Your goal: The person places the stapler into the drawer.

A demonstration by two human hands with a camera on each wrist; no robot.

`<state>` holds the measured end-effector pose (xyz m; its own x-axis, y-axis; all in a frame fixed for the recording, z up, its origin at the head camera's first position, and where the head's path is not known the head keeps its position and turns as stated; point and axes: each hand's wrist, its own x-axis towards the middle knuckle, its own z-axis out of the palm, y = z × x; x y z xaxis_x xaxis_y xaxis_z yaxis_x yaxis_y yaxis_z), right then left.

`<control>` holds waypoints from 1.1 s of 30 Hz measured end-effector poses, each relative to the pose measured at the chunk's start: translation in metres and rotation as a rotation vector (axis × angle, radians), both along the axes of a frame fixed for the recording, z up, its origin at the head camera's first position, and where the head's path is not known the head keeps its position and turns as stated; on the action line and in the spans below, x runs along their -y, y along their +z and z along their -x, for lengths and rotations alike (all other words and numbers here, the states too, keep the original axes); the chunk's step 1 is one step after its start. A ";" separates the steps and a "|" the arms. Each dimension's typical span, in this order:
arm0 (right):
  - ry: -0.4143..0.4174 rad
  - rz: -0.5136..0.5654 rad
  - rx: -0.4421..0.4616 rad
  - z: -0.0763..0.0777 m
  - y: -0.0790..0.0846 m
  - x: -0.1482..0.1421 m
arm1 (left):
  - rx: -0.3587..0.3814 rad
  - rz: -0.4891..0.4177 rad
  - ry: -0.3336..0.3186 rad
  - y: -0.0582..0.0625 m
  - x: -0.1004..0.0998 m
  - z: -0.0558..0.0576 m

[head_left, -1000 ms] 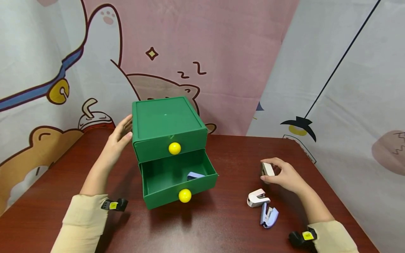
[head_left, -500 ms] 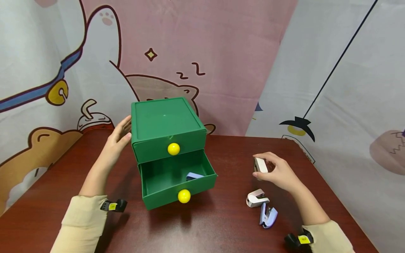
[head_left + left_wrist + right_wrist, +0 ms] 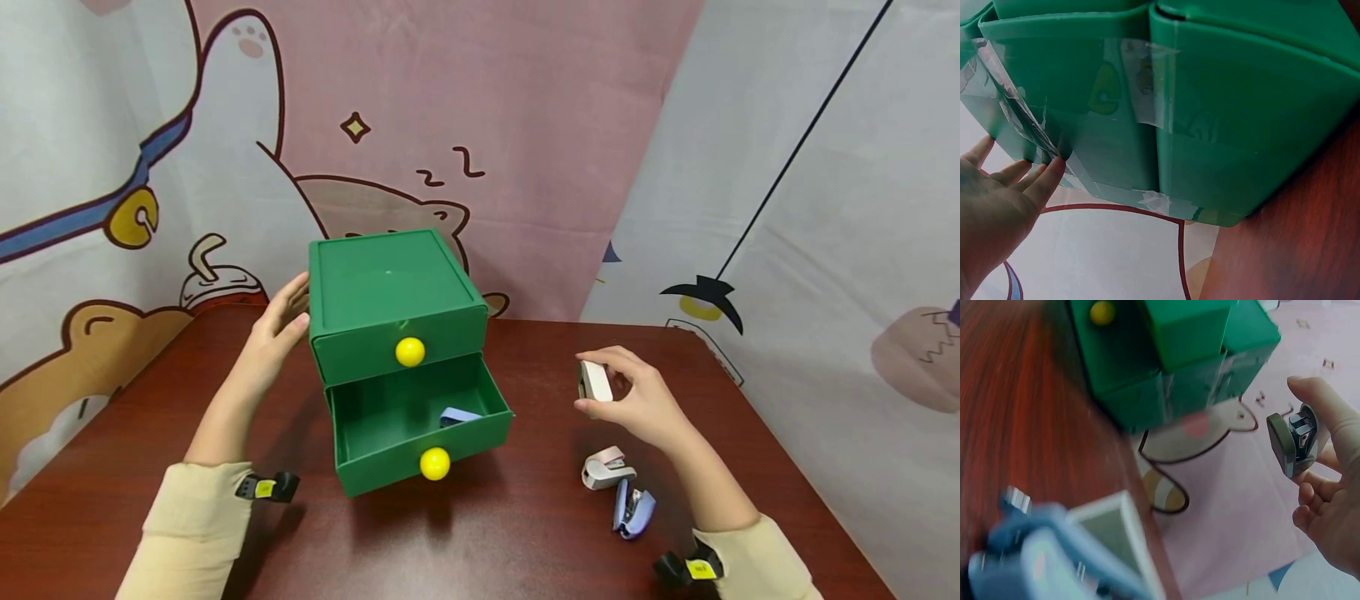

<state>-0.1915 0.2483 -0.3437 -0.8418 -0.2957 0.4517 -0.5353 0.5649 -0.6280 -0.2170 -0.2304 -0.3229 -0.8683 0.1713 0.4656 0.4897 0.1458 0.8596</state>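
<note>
A green two-drawer box stands on the table with its lower drawer pulled out. Against the box's left side, my left hand rests its fingertips, the fingers extended; the left wrist view shows them touching the taped side wall. My right hand pinches a small white stapler between thumb and fingers, above the table and to the right of the drawer. In the right wrist view that stapler shows a grey-green side and metal inside. Part of a light purple stapler is visible in the drawer.
A white-and-pink stapler and a light purple stapler lie close together on the brown table, in front of my right hand. Yellow ball knobs stick out from the drawer fronts. A printed curtain hangs behind.
My right hand has lifted the white stapler and carried it left, nearer the drawer. My left hand stays at the box's side.
</note>
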 end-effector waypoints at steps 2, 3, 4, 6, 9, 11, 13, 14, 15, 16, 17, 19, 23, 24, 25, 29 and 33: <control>0.016 0.013 -0.017 -0.002 0.004 0.007 | 0.000 -0.002 0.001 0.000 0.000 -0.001; 0.023 0.019 -0.021 -0.003 0.007 0.010 | 0.001 -0.001 0.002 0.000 0.000 -0.001; 0.030 0.022 -0.025 -0.005 0.008 0.014 | 0.002 -0.004 -0.001 0.000 0.000 0.000; 0.041 0.025 -0.026 -0.007 0.012 0.020 | 0.005 -0.005 -0.003 -0.001 0.000 0.000; 0.064 0.038 -0.021 -0.010 0.016 0.030 | 0.007 -0.011 -0.006 -0.002 0.001 0.000; 0.079 0.052 -0.014 -0.011 0.019 0.035 | 0.007 -0.010 -0.004 -0.002 0.001 0.000; 0.096 0.064 -0.012 -0.012 0.021 0.041 | 0.007 -0.007 0.000 -0.002 0.001 0.000; 0.104 0.069 -0.015 -0.013 0.022 0.044 | 0.008 -0.003 0.003 -0.002 0.001 0.000; 0.111 0.073 -0.020 -0.013 0.023 0.046 | 0.008 0.000 0.006 -0.001 0.000 0.000; 0.115 0.072 -0.025 -0.013 0.024 0.049 | 0.006 0.000 0.007 -0.001 0.000 0.000; 0.117 0.071 -0.031 -0.014 0.026 0.052 | 0.006 0.000 0.007 -0.001 0.000 0.000; 0.121 0.071 -0.044 -0.017 0.029 0.059 | 0.004 -0.005 0.002 -0.002 0.001 0.000; 0.133 0.076 -0.054 -0.028 0.044 0.076 | 0.008 0.000 0.001 -0.001 0.000 0.000; 0.139 0.079 -0.051 -0.031 0.047 0.080 | 0.009 0.003 0.002 -0.001 0.000 0.000; 0.146 0.080 -0.049 -0.034 0.051 0.084 | 0.010 0.005 0.002 -0.001 0.000 0.000; 0.171 0.089 -0.040 -0.036 0.054 0.094 | 0.009 0.007 0.004 -0.001 0.000 0.000; 0.185 0.091 -0.042 -0.026 0.043 0.099 | 0.007 0.007 0.006 -0.001 0.000 -0.001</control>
<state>-0.1656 0.1498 -0.3006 -0.7567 -0.4001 0.5171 -0.6516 0.3965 -0.6467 -0.2162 -0.2301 -0.3236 -0.8728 0.1689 0.4580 0.4824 0.1548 0.8622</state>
